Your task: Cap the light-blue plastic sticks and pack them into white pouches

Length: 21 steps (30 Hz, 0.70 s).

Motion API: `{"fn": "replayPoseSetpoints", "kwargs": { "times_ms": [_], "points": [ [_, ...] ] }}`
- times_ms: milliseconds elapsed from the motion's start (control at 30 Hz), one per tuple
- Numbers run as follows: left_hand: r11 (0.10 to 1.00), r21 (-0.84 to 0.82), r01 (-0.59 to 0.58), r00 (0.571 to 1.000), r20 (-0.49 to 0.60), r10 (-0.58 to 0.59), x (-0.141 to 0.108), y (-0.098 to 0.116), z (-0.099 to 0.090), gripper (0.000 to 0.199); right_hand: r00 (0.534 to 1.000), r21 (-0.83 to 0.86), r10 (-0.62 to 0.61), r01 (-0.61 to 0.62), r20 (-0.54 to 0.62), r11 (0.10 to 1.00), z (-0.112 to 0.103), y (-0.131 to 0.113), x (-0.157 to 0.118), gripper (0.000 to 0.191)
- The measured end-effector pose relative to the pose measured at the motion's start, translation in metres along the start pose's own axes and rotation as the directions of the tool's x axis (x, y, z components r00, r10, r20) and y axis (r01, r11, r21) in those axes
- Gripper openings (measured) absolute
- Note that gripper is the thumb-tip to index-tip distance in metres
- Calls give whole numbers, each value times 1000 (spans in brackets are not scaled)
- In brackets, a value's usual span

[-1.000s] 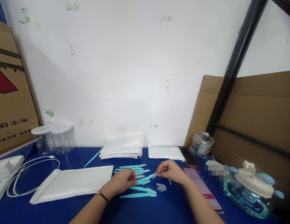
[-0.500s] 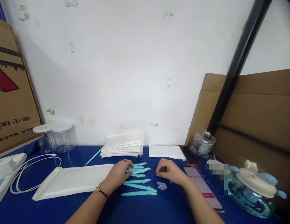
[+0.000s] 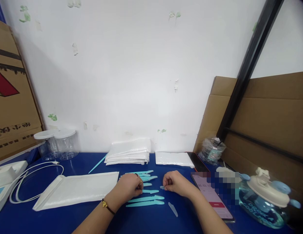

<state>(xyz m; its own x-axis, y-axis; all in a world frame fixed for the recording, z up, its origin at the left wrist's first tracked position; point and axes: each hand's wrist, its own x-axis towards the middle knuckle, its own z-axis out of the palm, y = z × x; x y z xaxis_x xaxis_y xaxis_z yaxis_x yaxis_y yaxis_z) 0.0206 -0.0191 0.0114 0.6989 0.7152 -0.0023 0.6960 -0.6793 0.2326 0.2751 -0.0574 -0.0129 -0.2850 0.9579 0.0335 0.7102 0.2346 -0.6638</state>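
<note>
Several turq. sticks (image 3: 146, 204) | axis L–R | wide ends pt. right

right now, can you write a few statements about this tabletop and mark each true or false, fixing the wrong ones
1. The left hand is at the group of teal eyebrow razors. True.
2. The dark bracelet is on the right wrist. False: the dark bracelet is on the left wrist.
3. A stack of white padded mailers lies near the wall, beyond the razors. True.
4. The white-lidded clear jars stand on the right side, by the drink bottle. False: the white-lidded clear jars stand on the left.
5. A translucent cap lies apart from both hands. True.
</note>
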Motion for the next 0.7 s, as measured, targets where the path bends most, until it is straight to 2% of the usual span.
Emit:
{"fn": "replayPoseSetpoints", "kwargs": {
  "times_ms": [167,400,700],
  "points": [
    [997,64,34,999,-7,-34,0,10,-1,16,998,12,-53,53,-24,999,4,-4,1,8],
    [982,185,39,999,-12,-37,0,8,2,16,996,2,-66,66,-52,998,8,-6,3,7],
    [986,158,48,999,-23,-45,0,5,3,17,1000,43,-24,25,-12,999,8,-4,2,4]
  ]
}}
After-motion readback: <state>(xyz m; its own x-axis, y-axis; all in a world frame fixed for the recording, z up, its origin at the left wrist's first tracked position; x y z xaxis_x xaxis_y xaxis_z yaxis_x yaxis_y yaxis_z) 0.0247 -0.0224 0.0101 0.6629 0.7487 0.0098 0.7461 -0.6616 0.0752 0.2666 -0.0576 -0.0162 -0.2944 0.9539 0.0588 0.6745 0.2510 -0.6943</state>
